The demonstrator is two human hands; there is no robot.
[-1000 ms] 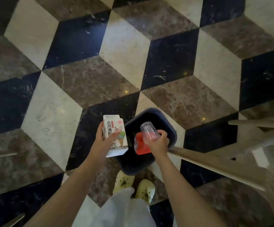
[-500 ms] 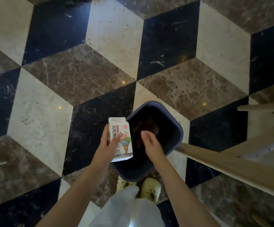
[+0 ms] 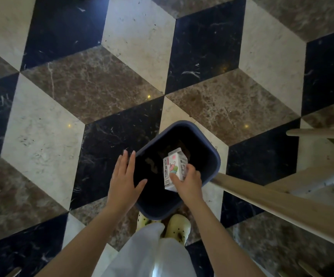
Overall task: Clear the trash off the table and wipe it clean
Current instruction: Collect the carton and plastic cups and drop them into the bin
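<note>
Since a moment ago our carton (image 3: 174, 169) passed to our right hand (image 3: 188, 181), held upright directly over the bin (image 3: 212, 154); our left hand (image 3: 124, 181) spreads empty.
</note>
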